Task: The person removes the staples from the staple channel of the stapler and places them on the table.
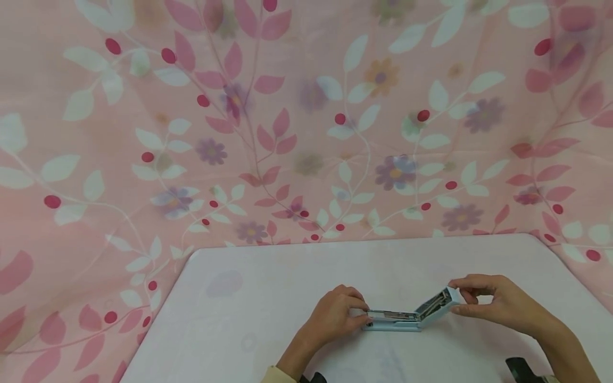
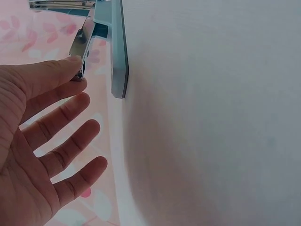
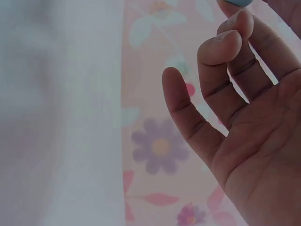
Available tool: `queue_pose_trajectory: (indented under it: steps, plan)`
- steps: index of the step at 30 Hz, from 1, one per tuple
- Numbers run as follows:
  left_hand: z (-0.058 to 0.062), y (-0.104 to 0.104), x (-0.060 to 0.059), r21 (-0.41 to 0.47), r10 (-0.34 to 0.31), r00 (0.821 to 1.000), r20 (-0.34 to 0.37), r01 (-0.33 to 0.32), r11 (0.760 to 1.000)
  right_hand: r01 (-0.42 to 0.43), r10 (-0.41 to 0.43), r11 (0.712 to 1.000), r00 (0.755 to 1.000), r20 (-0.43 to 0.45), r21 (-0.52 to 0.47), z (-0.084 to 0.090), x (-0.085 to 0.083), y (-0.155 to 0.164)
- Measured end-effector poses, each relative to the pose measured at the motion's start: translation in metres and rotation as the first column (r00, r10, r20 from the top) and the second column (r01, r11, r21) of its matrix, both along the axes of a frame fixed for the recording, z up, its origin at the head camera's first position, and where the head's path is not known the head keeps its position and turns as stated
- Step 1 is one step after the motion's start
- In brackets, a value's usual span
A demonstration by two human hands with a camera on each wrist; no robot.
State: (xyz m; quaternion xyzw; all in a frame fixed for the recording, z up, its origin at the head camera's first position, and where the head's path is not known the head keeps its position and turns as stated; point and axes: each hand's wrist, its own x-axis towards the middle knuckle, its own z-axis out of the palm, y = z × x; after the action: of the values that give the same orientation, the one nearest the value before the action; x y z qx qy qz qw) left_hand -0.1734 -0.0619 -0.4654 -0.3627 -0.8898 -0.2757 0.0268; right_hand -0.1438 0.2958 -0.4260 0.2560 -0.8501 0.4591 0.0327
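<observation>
A light-blue stapler (image 1: 394,325) lies on the white table with its top cover swung far back to the right, baring the metal inside. My left hand (image 1: 335,314) pinches the front end of its metal staple channel (image 2: 81,44) between thumb and index finger; the other fingers are spread apart. Below the channel, the stapler's base shows as a blue bar against the tabletop in the left wrist view. My right hand (image 1: 500,303) pinches the raised end of the cover (image 1: 442,303). In the right wrist view only a blue tip (image 3: 241,2) of the stapler appears at the top edge.
The white table (image 1: 268,276) has rounded far corners. Behind it hangs a pink cloth (image 1: 306,133) with leaves and flowers. A black strap (image 1: 522,369) is at the right wrist, and a pale sleeve (image 1: 278,375) covers the left forearm.
</observation>
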Motion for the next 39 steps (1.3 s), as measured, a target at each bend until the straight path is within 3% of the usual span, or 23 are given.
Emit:
queue_pose_trajectory:
  steps: [14, 21, 27, 39]
  plan:
    - [0.002, 0.003, 0.000, -0.026, 0.005, 1.000, 0.020, -0.005, 1.000, 0.028, -0.047, 0.990, 0.988, 0.145, 0.136, -0.006, -0.001, 0.027]
    - [0.004, 0.002, 0.001, -0.041, 0.013, 1.000, 0.015, -0.012, 0.999, -0.008, -0.013, 0.990, 0.989, 0.150, 0.142, -0.013, -0.002, 0.031]
    - [0.004, 0.001, 0.000, -0.032, 0.005, 1.000, 0.021, -0.004, 0.999, 0.012, -0.053, 0.977, 0.981, 0.185, 0.214, -0.017, -0.001, 0.034]
    - [0.005, 0.001, 0.002, -0.023, 0.012, 0.999, 0.053, -0.011, 1.000, 0.027, -0.075, 0.969, 0.979, 0.187, 0.247, -0.023, -0.001, 0.035]
